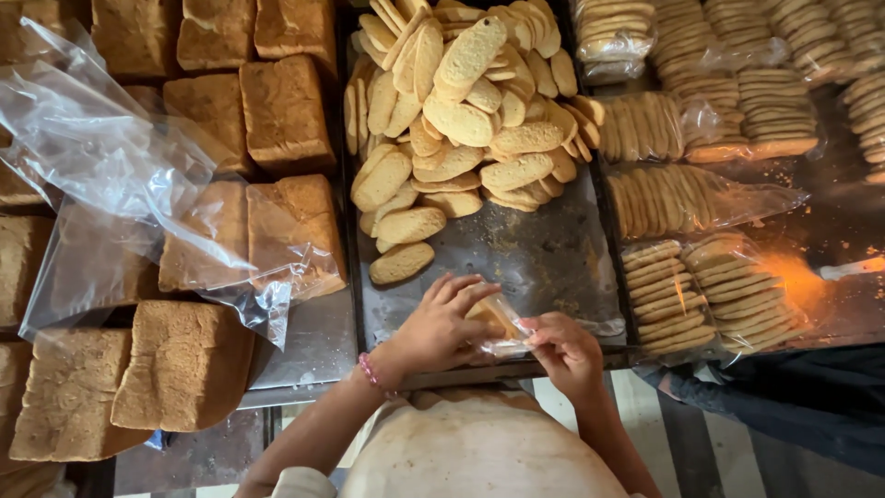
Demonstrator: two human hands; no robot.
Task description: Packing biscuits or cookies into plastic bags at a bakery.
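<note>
Left hand point(441, 323) and right hand point(564, 350) pinch small clear plastic bag of oval biscuits point(498, 321) between them; loose pale biscuit pile point(461, 120) straight ahead on metal tray point(544, 258), nearer left hand

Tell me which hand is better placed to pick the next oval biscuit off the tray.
Probably left. The left hand lies just below the nearest loose biscuit on the tray; the right hand pinches the clear bag farther away.

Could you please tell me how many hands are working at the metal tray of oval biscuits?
2: the left hand and the right hand, both at the near edge of the grey metal tray, holding one small clear plastic bag with biscuits inside.
</note>
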